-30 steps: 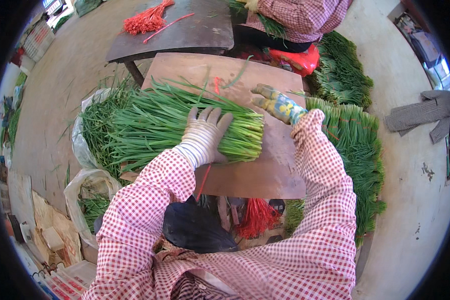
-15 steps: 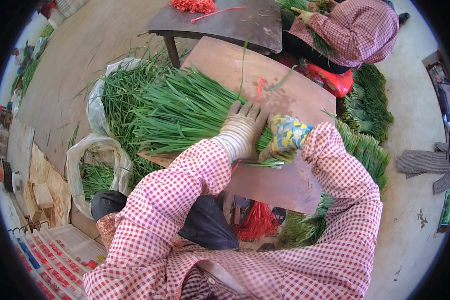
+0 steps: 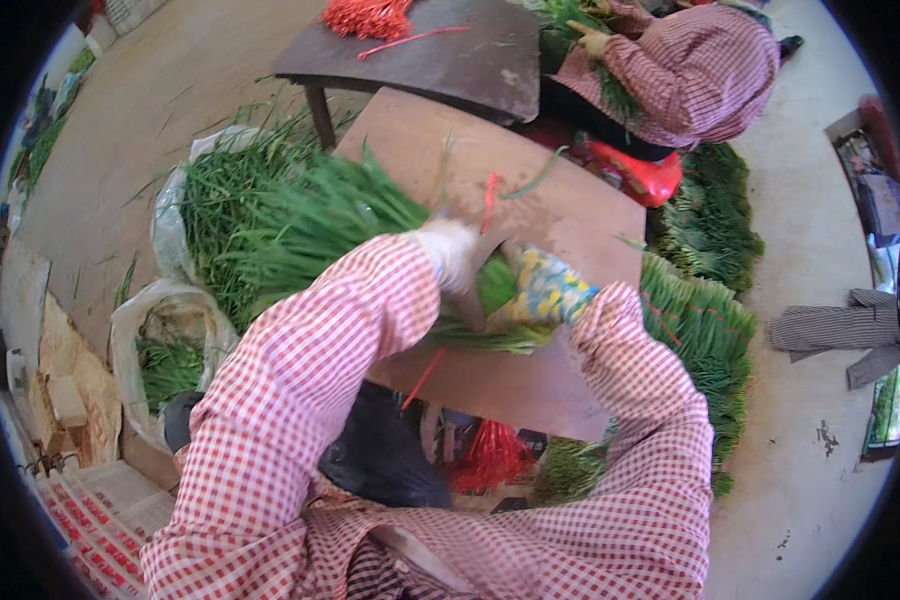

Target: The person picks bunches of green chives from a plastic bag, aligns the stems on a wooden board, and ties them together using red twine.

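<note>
On a brown board (image 3: 570, 220) a thick bunch of long-leaved greens that look like chives (image 3: 320, 215) lies across, leaves spread to the left and the cut ends to the right. My left hand (image 3: 455, 265), in a pale glove and blurred by motion, closes around the bunch near its middle. Close beside it, my right hand (image 3: 520, 295), in a glove with a blue and yellow patterned cuff, grips the stem end. A red tie (image 3: 490, 200) sticks out beyond the bunch, and a red strip (image 3: 425, 380) shows on its near side.
Loose greens fill plastic bags (image 3: 165, 340) to the left. Ahead, a dark table (image 3: 420, 60) bears a pile of red ties (image 3: 365, 15). Another person (image 3: 680, 75) handles greens at the upper right. Tied bunches (image 3: 700, 330) line the right side; red ties (image 3: 490, 455) hang below the board.
My left hand has gone from lying flat on the greens to closing around them near the stems. My right hand now grips the stem end beside it. The whole view has shifted slightly.
</note>
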Tool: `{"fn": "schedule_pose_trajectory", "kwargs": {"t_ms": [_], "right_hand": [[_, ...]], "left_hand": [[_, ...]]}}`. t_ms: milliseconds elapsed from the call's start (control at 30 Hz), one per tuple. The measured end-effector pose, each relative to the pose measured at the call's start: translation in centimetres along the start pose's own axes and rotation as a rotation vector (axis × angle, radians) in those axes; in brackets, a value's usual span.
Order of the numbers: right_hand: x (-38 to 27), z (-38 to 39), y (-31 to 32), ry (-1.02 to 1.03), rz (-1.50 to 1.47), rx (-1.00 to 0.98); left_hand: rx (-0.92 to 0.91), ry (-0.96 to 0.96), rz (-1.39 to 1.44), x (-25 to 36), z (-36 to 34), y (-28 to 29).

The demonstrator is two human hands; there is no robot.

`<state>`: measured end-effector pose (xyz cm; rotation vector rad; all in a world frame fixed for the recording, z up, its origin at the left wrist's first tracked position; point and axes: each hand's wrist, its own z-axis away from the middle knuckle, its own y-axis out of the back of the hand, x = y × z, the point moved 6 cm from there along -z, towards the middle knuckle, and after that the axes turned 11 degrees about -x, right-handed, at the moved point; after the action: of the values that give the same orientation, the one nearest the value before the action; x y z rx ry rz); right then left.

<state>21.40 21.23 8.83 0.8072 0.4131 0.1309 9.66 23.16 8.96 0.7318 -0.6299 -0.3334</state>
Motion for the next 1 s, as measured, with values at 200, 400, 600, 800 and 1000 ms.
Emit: {"fn": "schedule_pose_trajectory", "kwargs": {"t_ms": [200, 400, 600, 800, 1000], "right_hand": [[1.9, -0.8, 2.6, 0.200, -0.335, -0.150], [4.6, -10.6, 7.9, -0.216, -0.197, 0.162], [7.1, -15.6, 5.6, -0.159, 0.240, 0.236], [9.0, -10.4, 6.9, -0.221, 0.286, 0.192], [3.0, -1.9, 5.9, 0.340, -0.467, 0.450]], "left_hand": [[0.057, 0.026, -0.056, 0.2, -0.3, -0.4], [0.018, 0.050, -0.055, -0.4, -0.3, -0.6], [0.020, 0.027, -0.025, 0.0, 0.0, -0.5], [0.050, 0.036, -0.016, -0.6, -0.3, -0.8], [-0.075, 0.088, -0.004, -0.5, -1.1, -0.9]]}}
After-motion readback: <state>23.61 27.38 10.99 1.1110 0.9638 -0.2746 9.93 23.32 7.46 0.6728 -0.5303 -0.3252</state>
